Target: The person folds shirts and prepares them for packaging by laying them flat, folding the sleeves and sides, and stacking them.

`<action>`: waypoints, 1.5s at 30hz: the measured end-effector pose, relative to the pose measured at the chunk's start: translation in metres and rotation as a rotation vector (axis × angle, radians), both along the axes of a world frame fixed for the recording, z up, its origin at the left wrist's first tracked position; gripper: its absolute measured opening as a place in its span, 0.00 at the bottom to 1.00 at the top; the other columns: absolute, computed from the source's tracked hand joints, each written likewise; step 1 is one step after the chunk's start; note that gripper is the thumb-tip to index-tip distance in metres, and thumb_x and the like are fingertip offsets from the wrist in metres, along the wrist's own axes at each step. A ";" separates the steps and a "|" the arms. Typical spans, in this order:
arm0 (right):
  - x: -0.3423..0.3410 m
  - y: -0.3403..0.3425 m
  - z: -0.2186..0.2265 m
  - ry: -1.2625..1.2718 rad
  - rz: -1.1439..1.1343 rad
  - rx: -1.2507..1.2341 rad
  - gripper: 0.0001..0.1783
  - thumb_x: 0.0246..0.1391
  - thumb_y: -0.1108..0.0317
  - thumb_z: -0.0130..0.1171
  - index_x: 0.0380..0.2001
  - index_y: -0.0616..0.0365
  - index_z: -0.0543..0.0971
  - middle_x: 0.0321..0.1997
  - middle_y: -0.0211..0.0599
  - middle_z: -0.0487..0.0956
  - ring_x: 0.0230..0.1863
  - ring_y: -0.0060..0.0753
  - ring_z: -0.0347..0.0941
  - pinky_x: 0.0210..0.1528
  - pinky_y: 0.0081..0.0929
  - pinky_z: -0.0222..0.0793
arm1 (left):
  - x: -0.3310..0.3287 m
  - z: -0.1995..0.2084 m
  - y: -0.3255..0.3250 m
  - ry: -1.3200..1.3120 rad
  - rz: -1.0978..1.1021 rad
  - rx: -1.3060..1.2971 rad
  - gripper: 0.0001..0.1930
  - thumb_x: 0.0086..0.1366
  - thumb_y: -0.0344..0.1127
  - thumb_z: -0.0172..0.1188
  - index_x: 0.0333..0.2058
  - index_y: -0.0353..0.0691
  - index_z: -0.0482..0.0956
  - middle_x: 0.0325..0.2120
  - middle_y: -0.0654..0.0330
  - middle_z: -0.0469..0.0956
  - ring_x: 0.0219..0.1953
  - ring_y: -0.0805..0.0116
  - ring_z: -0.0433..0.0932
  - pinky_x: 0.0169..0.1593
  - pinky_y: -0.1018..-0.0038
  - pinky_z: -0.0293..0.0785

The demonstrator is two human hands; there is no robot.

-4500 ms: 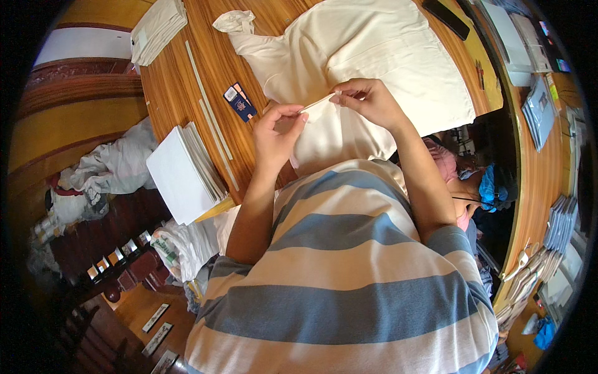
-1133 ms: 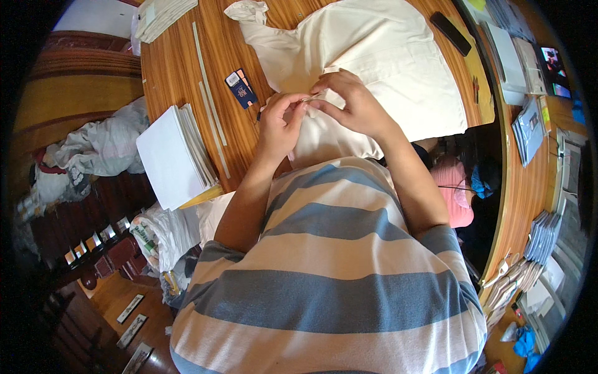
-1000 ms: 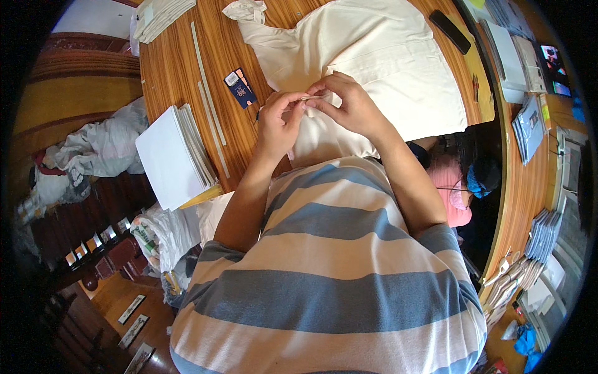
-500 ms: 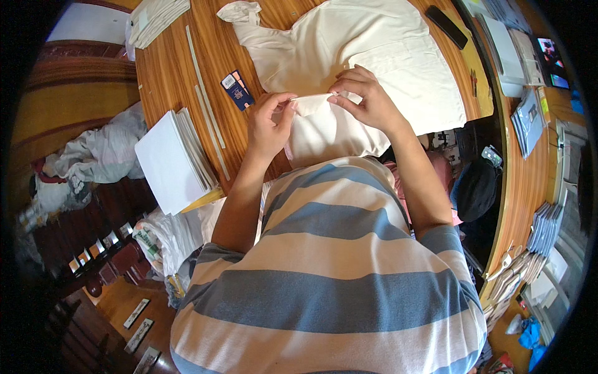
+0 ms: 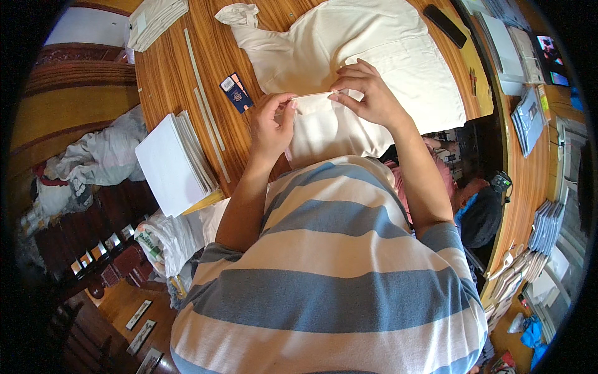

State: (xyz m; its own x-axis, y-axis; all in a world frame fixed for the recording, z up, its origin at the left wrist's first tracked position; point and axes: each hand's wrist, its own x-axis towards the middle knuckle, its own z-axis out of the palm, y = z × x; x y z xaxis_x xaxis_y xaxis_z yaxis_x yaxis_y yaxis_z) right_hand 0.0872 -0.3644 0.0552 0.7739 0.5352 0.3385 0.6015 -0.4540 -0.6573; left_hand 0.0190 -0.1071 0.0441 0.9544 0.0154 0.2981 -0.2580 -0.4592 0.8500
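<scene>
A cream long-sleeved shirt point(image 5: 380, 37) lies spread over the wooden table, its sleeve stretching to the far left and ending in a cuff. The near part of its cloth hangs toward my body. My left hand point(image 5: 272, 124) pinches one end of a narrow folded edge point(image 5: 311, 95) of this cloth between thumb and fingertips. At the other end of that edge, my right hand point(image 5: 367, 96) grips it with thumb and forefinger, the other fingers raised. The edge is pulled straight between both hands.
Dark blue tags point(image 5: 237, 95) and pale strips point(image 5: 208, 118) lie left of the shirt. A white sheet stack point(image 5: 171, 165) sits at the table's left edge, folded garments point(image 5: 156, 25) behind. At right are a black oblong object point(image 5: 445, 26) and another person's dark-covered head point(image 5: 484, 218).
Both hands keep their pinch on the shirt edge with hardly any movement. At the right, the other person has shifted slightly, and more of an arm shows.
</scene>
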 end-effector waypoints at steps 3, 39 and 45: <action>0.002 -0.002 -0.002 0.039 0.014 0.024 0.10 0.55 0.62 0.73 0.38 0.54 0.88 0.43 0.37 0.85 0.55 0.43 0.77 0.70 0.48 0.61 | -0.001 0.003 -0.004 0.035 -0.010 -0.028 0.07 0.68 0.27 0.64 0.42 0.33 0.83 0.35 0.54 0.83 0.36 0.61 0.82 0.43 0.69 0.78; -0.020 0.040 -0.012 0.389 -0.089 0.400 0.08 0.58 0.68 0.70 0.37 0.60 0.86 0.35 0.36 0.84 0.42 0.34 0.77 0.49 0.32 0.73 | -0.005 0.007 -0.023 0.200 -0.124 -0.259 0.24 0.71 0.24 0.62 0.62 0.34 0.66 0.37 0.59 0.82 0.40 0.73 0.82 0.46 0.77 0.78; -0.021 0.037 -0.005 0.549 -0.062 0.395 0.07 0.60 0.70 0.69 0.39 0.62 0.87 0.44 0.41 0.84 0.51 0.33 0.78 0.60 0.32 0.69 | -0.006 0.014 -0.026 0.212 -0.109 -0.263 0.24 0.71 0.24 0.62 0.62 0.35 0.66 0.37 0.60 0.82 0.40 0.74 0.82 0.46 0.78 0.78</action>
State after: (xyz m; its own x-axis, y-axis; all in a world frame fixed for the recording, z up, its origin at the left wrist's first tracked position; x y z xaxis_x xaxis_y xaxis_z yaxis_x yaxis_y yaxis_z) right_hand 0.0664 -0.3279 0.0499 0.9148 0.4010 0.0490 0.1142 -0.1402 -0.9835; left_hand 0.0132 -0.1331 0.0584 0.9950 -0.0398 0.0921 -0.0982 -0.1969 0.9755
